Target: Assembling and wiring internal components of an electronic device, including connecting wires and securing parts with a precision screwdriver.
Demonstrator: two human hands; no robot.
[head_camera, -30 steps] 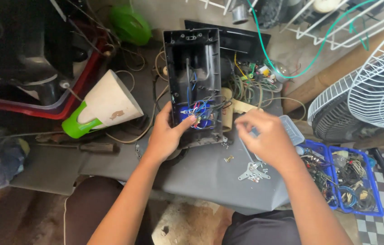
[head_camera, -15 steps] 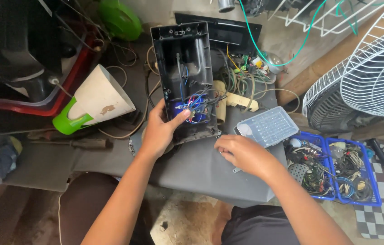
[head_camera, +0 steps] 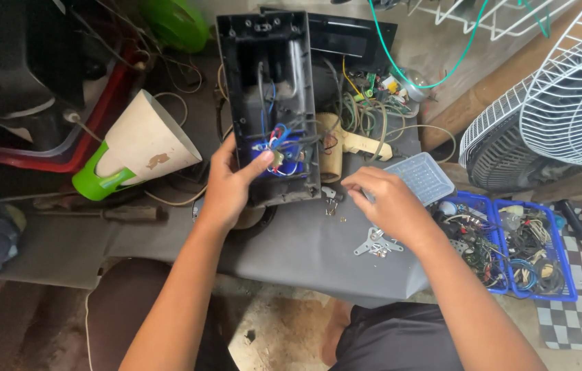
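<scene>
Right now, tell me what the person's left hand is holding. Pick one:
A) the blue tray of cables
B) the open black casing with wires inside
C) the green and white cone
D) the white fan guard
B: the left hand grips the lower edge of the open black casing, thumb by the blue wires, while the right hand rests on the grey sheet beside small metal parts.

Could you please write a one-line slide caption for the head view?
Left hand steadies an open black casing of wires while right hand reaches for small metal parts.
</scene>
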